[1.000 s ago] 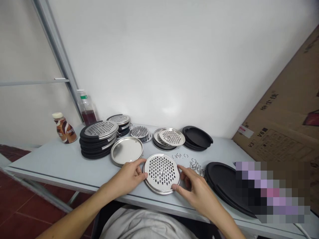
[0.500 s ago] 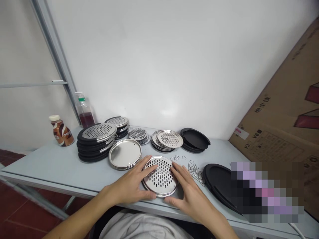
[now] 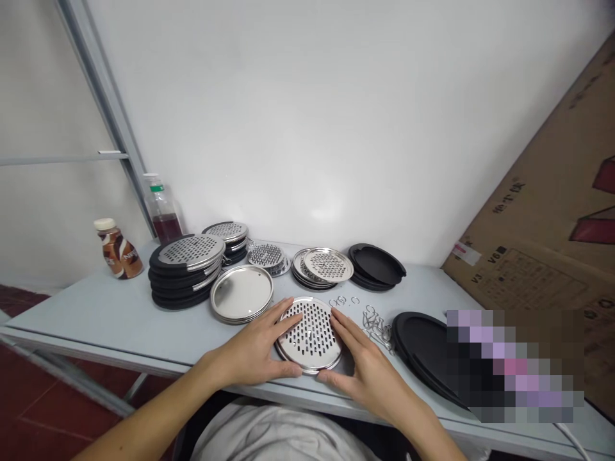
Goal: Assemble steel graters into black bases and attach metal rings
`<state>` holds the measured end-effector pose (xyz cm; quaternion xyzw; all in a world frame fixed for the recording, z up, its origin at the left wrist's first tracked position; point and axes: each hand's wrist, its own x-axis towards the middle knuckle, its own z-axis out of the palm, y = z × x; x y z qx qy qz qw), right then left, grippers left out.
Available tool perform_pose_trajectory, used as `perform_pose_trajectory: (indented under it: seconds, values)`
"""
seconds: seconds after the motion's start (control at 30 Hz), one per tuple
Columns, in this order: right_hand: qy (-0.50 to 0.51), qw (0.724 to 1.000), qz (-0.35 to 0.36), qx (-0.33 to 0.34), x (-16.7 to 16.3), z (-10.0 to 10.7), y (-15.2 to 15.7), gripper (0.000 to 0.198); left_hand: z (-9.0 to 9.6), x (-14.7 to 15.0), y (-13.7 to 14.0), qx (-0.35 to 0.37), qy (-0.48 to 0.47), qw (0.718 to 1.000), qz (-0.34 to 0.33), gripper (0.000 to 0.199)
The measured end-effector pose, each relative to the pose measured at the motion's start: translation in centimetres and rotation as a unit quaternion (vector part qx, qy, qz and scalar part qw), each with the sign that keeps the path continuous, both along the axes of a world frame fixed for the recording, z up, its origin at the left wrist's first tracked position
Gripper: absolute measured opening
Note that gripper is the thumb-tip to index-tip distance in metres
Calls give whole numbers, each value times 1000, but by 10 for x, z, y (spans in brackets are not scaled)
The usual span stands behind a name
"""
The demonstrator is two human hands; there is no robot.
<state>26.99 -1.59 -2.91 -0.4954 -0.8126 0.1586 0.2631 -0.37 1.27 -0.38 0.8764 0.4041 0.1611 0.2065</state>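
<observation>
A small stack of round metal grater plates [image 3: 311, 339], the top one pierced with slots, lies flat at the table's front edge between my hands. My left hand [image 3: 266, 342] is curved round its left side, with fingertips on the rim and over the top face and the thumb at the front. On the right side, my right hand [image 3: 360, 358] presses its fingers to the rim, its thumb at the near edge. Left of them sits a pile of plain round metal plates [image 3: 241, 293]. Small metal rings and clasps [image 3: 376, 326] lie scattered to the right.
Stacked black-rimmed graters [image 3: 187, 272] stand at left, with more behind. Loose grater discs [image 3: 327, 266] and black round trays [image 3: 377, 267] lie along the wall. Further black trays [image 3: 423, 352] are at right. Two bottles, one brown [image 3: 118, 250], stand at far left; a cardboard box [image 3: 542, 237] leans right.
My right thumb has come closer against the front rim of the grater plates. The camera view has shifted slightly; the rest stays in place.
</observation>
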Motion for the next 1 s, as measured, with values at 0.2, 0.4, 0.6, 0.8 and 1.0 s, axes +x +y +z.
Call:
perform_pose_trajectory:
  seconds: [0.2, 0.4, 0.6, 0.8, 1.0]
  values:
    - [13, 1000, -8, 5, -1, -3, 1, 90, 0, 0, 1, -2, 2, 1000, 1, 90]
    - [24, 1000, -9, -3, -1, 0, 0, 89, 1, 1, 1, 0, 5, 1000, 0, 91]
    - [25, 1000, -1, -17, -2, 6, -2, 89, -3, -1, 2, 10, 3, 1000, -6, 91]
    - [27, 999, -1, -26, -2, 8, -3, 88, -5, 0, 2, 19, 6, 1000, 1, 95]
    - [22, 1000, -1, -23, 0, 6, -3, 85, -3, 1, 1, 29, 16, 999, -13, 87]
